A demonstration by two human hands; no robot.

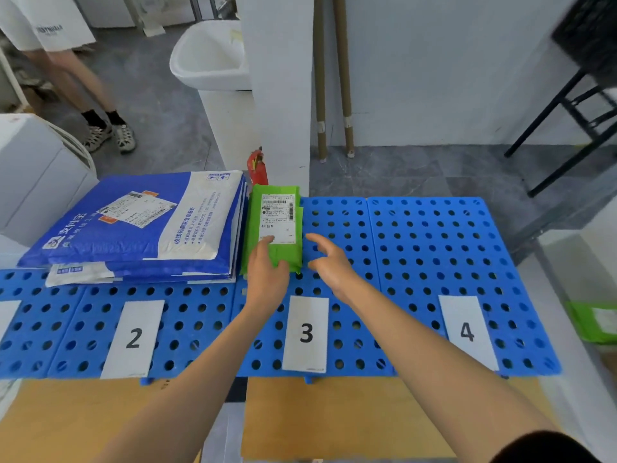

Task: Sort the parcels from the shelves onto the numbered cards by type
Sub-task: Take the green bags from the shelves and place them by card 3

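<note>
Leftmost card (7, 317): cropped by frame edge, number out of view. Green parcel (596, 320) at right edge: blurred, label unreadable, partly cropped.

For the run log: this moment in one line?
left hand: on green plastic-wrapped parcel | right hand: open beside it | parcel: behind white card 3

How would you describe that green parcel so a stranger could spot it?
Find the blue perforated platform. Behind card 3, right of the blue mailers, lies the green parcel. Unlike those wide flat mailers, it is narrow, bright green, with a white label.
</note>
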